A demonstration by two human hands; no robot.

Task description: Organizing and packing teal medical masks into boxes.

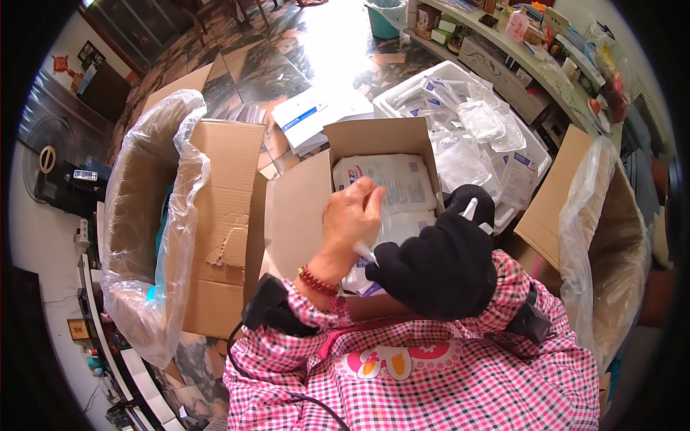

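An open cardboard box (381, 131) stands right in front of me, with white packages (392, 183) bearing blue and red print inside. My left hand (352, 223), bare and with a red bead bracelet, is over the box's left side. Its fingers are curled together beside some clear plastic; what they pinch, if anything, is hidden. In a black glove, my right hand (438, 266) is closed over the box's near right corner. A slim white pen-like object (470, 209) sticks up from it, and a white pointed tip (364, 251) shows at its left, near my left wrist.
A plastic-lined carton (190, 237) stands at the left, another plastic-lined carton (582, 237) at the right. Behind the box are a white foam bin (395, 97) of clear packets and a stack of white printed sheets (316, 115). A cluttered shelf (532, 65) runs along the far right.
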